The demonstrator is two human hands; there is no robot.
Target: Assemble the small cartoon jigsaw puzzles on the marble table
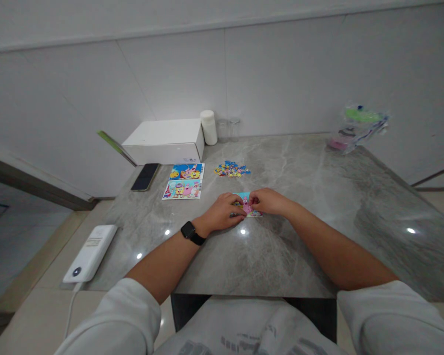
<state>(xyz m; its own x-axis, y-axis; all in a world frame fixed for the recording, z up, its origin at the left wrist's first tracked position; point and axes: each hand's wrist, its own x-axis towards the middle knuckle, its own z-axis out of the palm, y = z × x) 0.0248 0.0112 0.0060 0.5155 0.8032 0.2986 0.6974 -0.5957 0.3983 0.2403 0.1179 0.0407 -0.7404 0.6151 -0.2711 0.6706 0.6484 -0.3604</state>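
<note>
So my left grip (226, 211) is loosely spread over the left of the small puzzle (246, 206) on the counter (299, 167), right grip (267, 201) pinched nearly closed at its right side (can't tell what's in it), probably a fitting step, next needing careful lining-up.

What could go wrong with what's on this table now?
The left hand and right hand are at the small puzzle, so a clumsy push could shift it. Beyond, loose pieces lie heaped; a stray sweep might scatter them. The white device sits at the left edge of the table, cable hanging down, so a snag could pull it off.
</note>
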